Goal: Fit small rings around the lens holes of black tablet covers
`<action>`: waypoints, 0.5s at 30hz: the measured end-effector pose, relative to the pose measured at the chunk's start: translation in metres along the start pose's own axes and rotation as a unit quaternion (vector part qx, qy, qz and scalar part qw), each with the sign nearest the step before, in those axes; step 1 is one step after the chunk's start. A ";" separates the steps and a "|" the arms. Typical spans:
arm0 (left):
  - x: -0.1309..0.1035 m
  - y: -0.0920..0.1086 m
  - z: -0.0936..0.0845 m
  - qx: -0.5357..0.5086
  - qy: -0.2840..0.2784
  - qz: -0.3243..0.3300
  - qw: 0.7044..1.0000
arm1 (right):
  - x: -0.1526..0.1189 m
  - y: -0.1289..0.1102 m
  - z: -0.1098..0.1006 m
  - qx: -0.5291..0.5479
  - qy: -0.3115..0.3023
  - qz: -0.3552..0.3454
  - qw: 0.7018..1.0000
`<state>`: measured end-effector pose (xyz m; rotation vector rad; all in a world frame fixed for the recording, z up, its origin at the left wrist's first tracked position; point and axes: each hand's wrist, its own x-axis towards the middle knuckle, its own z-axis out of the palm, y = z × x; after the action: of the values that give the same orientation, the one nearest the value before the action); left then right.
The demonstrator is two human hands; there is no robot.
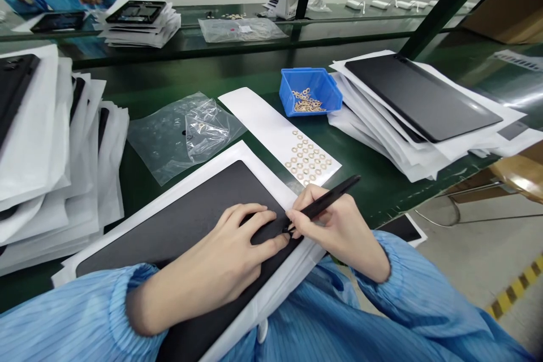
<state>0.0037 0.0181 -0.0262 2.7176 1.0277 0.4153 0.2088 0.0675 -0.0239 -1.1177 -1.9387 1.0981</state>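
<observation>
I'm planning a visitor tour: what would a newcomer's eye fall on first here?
Probably the bright blue bin of small gold-coloured rings, near the white strip dotted with similar ones. Nearer, the right hand holds a black pen-like tool at the dark panel, where the left hand rests.

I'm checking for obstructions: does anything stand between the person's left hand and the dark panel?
Nothing visible does: the left hand rests on the dark panel. The black tool in the right hand is beside it, not between.
</observation>
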 end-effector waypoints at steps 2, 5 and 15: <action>0.000 0.000 0.000 0.000 -0.001 -0.002 1.000 | 0.001 -0.002 -0.002 -0.015 -0.006 -0.009 1.000; 0.000 0.001 -0.001 0.005 0.004 -0.001 1.000 | 0.003 -0.004 -0.004 -0.032 -0.020 -0.037 0.999; 0.001 0.000 -0.001 -0.002 -0.001 0.003 1.000 | 0.004 0.001 -0.001 0.054 -0.020 -0.013 0.998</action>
<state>0.0041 0.0185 -0.0250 2.7167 1.0171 0.4151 0.2087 0.0714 -0.0235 -1.0164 -1.8948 1.2055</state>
